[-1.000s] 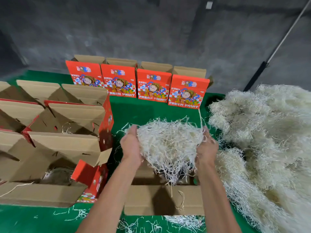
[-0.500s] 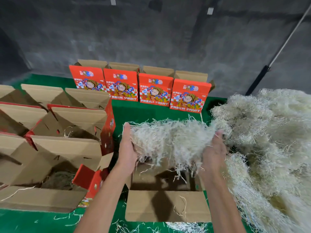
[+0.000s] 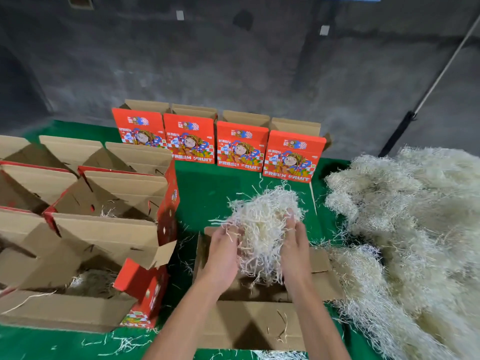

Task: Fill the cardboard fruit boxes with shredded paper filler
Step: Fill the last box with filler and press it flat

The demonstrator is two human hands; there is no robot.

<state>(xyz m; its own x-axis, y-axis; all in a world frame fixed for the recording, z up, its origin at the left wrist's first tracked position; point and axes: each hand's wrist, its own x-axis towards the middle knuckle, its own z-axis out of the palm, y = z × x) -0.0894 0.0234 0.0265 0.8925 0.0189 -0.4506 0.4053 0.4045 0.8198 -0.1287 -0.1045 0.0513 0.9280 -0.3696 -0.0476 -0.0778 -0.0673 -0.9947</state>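
A clump of pale shredded paper (image 3: 262, 219) sits between my two hands above an open cardboard box (image 3: 249, 326) in front of me. My left hand (image 3: 223, 253) cups the clump from the left and my right hand (image 3: 294, 245) cups it from the right, fingers curled into the strands. Loose strands hang down into the box. A big heap of the same shredded paper (image 3: 405, 229) lies on the right of the green surface.
Several open red-and-brown boxes (image 3: 109, 229) stand at the left, some with filler inside. A row of red "FRESH FRUIT" boxes (image 3: 215, 144) stands at the back against a dark wall. Stray strands lie on the green cover (image 3: 207, 193).
My hands have drawn closer together and bunched the wide spread of paper into a tighter clump, lowering it toward the box in front.
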